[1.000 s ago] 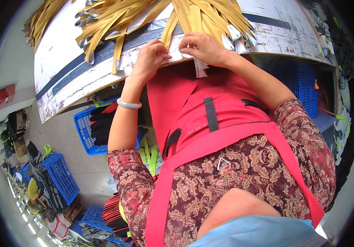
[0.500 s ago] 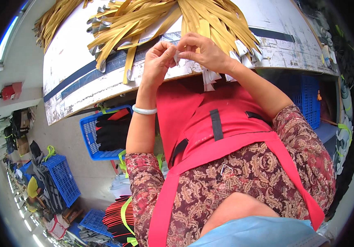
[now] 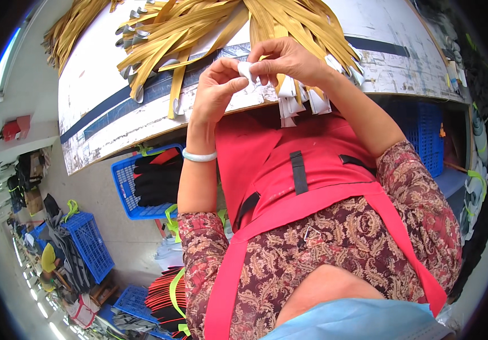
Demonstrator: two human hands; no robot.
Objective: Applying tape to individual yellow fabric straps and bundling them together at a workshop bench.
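The pale tab [image 3: 245, 71], over the near side of the desk [image 3: 105, 73], seems light, soft and best pinched at its edge, as the right hand [image 3: 292, 61] does, though whether the curled left hand [image 3: 214, 93] also grips it is unclear.

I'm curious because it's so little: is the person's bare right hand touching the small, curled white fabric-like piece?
Touching: the head view shows the right hand with its thumb against the small, curled white fabric-like piece, no gap between.
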